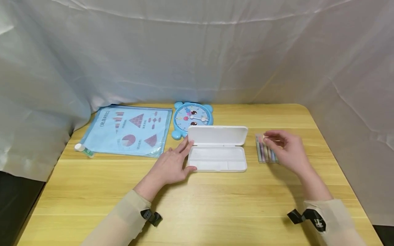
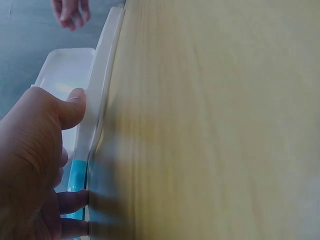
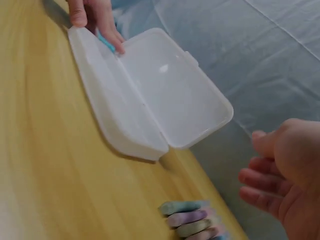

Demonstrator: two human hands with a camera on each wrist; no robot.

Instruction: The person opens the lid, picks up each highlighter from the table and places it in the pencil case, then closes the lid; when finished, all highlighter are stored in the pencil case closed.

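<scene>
The head view is bright, with pale shine on the table (image 1: 200, 205) at six o'clock and soft shadows. The left wrist view is dimmer, the right hand (image 2: 71, 11) fuzzy at eleven. From the right wrist, a white spot glares on the lid (image 3: 175, 95) at twelve.

In the head view, the right hand (image 1: 287, 150) hides the 1 o'clock corner of the coloured sticks (image 1: 265, 154), the raised lid (image 1: 219, 135) of the white case (image 1: 217, 155) covers the blue clock's (image 1: 191, 116) edge at 5 o'clock, and small print on the blue folder (image 1: 130, 131) is unreadable. The right wrist view's bottom edge crops the sticks at 5 o'clock; the left's crops the blurred right hand at 11.
</scene>
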